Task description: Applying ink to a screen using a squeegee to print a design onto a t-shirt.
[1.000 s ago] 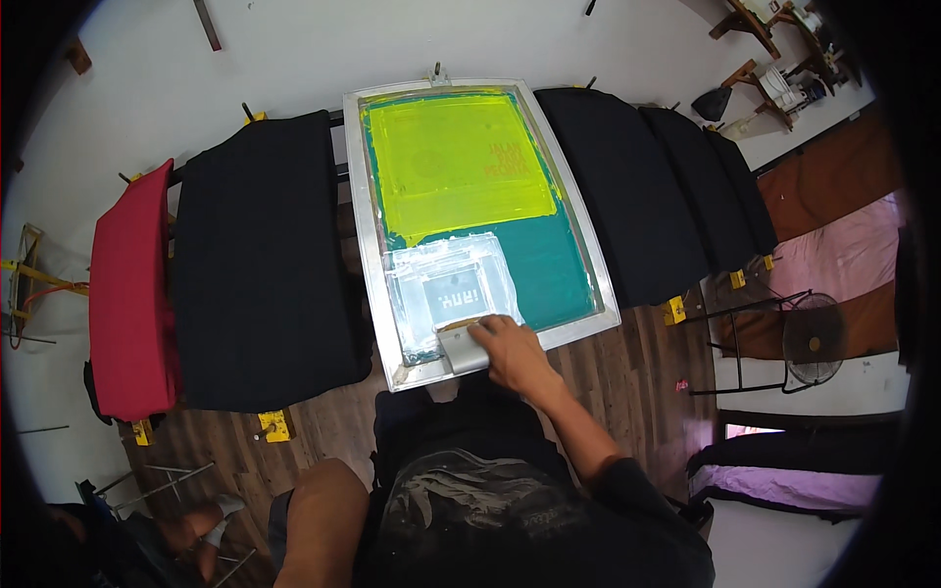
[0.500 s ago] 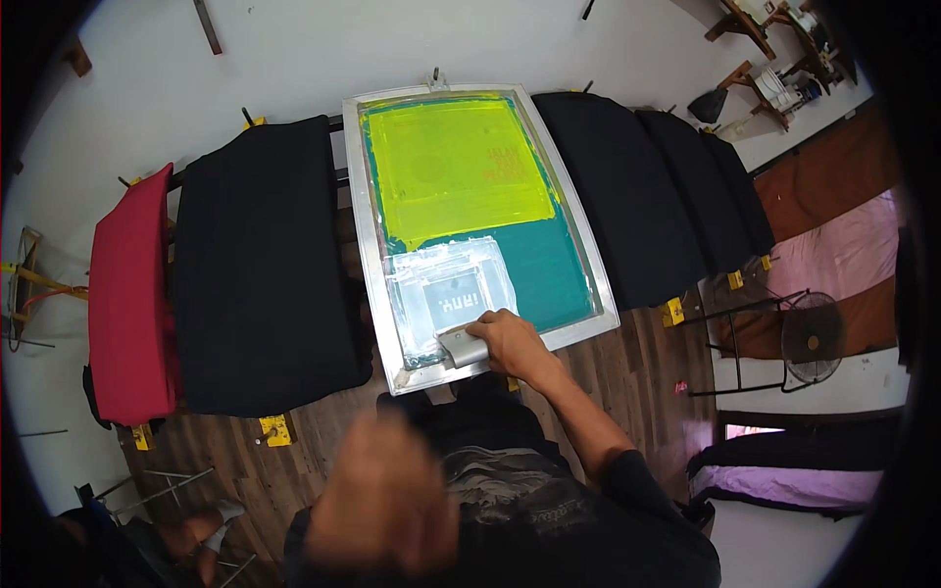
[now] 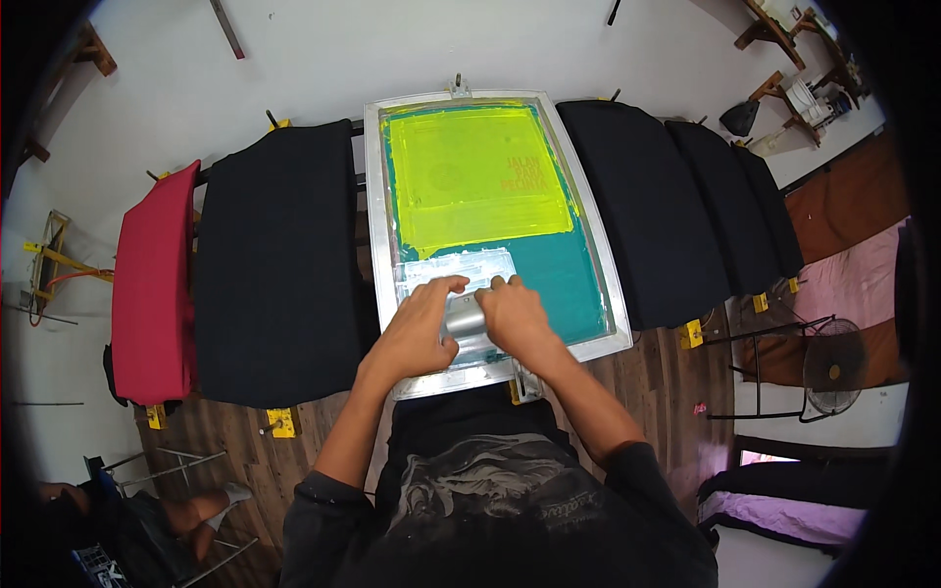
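Observation:
A screen-printing frame with pale metal edges lies in front of me. Its teal mesh carries a large yellow-green ink area on the far part and a white ink patch at the near left. Over that patch is a metal-handled squeegee. My right hand grips its right end with bent fingers. At its left end, my left hand curls round the handle, fingers on the far side and thumb on the near side. Both hands hide much of the white patch.
Black fabric-covered boards flank the frame, with a red one at far left. Yellow brackets jut from beneath them. A black fan stands at right. Another person's leg shows at lower left.
My left hand has come up from near my body to the squeegee's left end. The squeegee, in my right hand, has moved away from me, up the white patch.

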